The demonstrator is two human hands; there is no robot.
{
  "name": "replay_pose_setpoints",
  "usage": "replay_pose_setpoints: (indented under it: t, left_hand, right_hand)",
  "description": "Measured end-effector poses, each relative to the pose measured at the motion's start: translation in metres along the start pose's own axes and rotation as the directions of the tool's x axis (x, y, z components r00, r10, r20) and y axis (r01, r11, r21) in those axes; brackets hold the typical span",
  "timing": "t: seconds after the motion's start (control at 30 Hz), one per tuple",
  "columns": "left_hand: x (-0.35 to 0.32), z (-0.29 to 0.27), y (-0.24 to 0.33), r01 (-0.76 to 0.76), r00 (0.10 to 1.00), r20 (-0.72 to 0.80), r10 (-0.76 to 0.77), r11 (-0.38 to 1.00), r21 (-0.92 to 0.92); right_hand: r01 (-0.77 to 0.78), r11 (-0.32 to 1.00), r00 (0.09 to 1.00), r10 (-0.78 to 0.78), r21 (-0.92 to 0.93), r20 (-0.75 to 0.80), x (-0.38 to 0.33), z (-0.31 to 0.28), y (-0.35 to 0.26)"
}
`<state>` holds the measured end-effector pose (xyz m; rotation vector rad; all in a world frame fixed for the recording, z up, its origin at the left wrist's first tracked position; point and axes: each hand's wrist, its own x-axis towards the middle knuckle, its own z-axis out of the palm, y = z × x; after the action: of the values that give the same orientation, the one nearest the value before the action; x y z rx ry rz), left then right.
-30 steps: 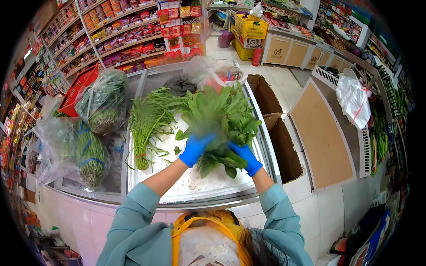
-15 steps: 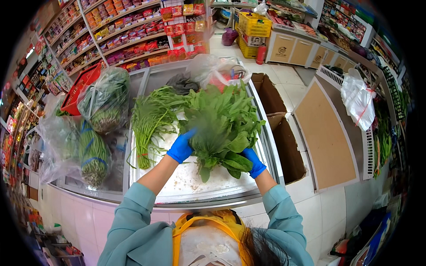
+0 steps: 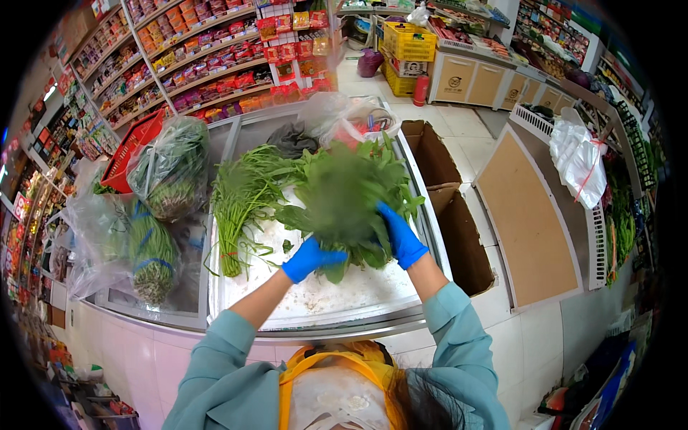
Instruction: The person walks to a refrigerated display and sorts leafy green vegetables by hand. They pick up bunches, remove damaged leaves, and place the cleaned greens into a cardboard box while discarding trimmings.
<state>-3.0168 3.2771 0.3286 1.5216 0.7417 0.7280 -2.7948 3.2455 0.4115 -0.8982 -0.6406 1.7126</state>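
Note:
A big heap of broad-leaved leafy greens [image 3: 365, 183] lies on the white tray top [image 3: 315, 301] in front of me; a blurred patch covers its middle. At the heap's near left edge, my left hand [image 3: 311, 259], in a blue glove, grips the lower leaves, its fingertips partly hidden among them. My right hand [image 3: 401, 236], gloved the same way, holds the heap's right side, with some fingers out of sight in the leaves. Left of the heap rests a bunch of thin-stemmed greens [image 3: 240, 208] tied with a red band.
Plastic-bagged vegetables [image 3: 168, 168], a blue-banded green bundle [image 3: 152, 251] and a red crate [image 3: 136, 147] stand at the left. A dark cloth-like bundle [image 3: 292, 140] and a clear plastic bag [image 3: 344, 118] lie at the far edge. Open cardboard boxes [image 3: 459, 229] stand to the right.
My left hand has moved right and slightly nearer to me, along the heap's base. My right hand has shifted up and left. The leaves are gathered differently and sit farther from the near edge.

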Motion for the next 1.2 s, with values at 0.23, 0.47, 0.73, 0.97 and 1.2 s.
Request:
replay_pose_setpoints:
  t: [0.23, 0.47, 0.73, 0.97, 1.2]
  left_hand:
    - [-0.012, 0.021, 0.024, 0.277, 0.935, 0.069, -0.347, 0.596, -0.753]
    - [-0.011, 0.048, 0.018, 0.328, 0.925, 0.202, -0.323, 0.405, -0.853]
    - [0.034, 0.124, -0.008, 0.362, 0.925, 0.265, -0.272, 0.425, -0.830]
    - [0.095, 0.207, -0.021, 0.383, 0.924, 0.239, -0.299, 0.727, -0.570]
    - [0.177, 0.329, -0.040, 0.074, 0.997, 0.073, -0.037, 0.796, -0.601]
  right_hand:
    - [0.128, 0.969, 0.990, -0.139, -0.212, -0.037, -0.019, -0.025, -0.015]
    - [0.329, 0.740, 0.926, -0.374, -0.588, 0.047, -0.058, -0.039, 0.038]
    - [0.365, 0.374, 0.741, -0.671, -0.852, 0.023, -0.101, -0.078, 0.026]
    - [0.463, 0.442, 0.726, -0.686, -0.769, 0.043, -0.134, -0.167, -0.015]
    - [0.495, 0.640, 0.808, -0.588, -0.588, 0.041, -0.143, -0.329, -0.050]
